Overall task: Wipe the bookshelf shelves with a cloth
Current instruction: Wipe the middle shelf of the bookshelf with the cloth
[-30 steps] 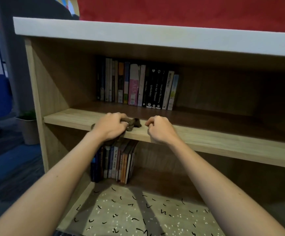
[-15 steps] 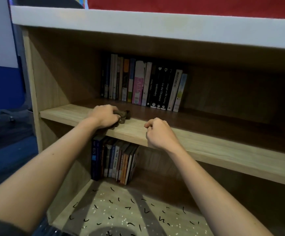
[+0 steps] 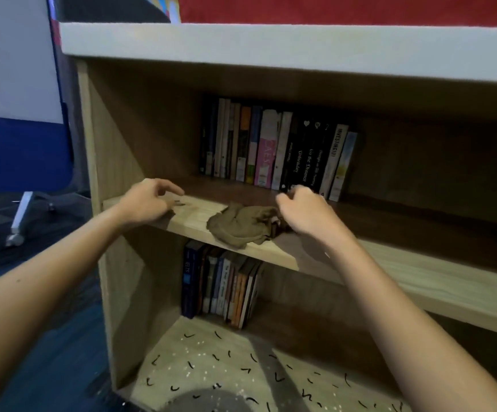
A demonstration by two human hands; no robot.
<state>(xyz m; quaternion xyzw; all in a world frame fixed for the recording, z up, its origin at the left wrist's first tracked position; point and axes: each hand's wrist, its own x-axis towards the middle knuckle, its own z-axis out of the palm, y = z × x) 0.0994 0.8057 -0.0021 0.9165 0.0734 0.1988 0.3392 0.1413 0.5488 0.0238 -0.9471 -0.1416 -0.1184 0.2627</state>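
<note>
The right hand point(image 3: 303, 215) covers the right end of the cloth point(image 3: 238, 224). Its curled fingers face away, so whether they pinch the cloth cannot be told. The bookshelf point(image 3: 271, 43) is cut off at the right edge. The middle shelf point(image 3: 193, 218) hides the tops of the lower books point(image 3: 220, 289), whose titles are too small to read. The left hand point(image 3: 149, 200) has blurred fingertips.
</note>
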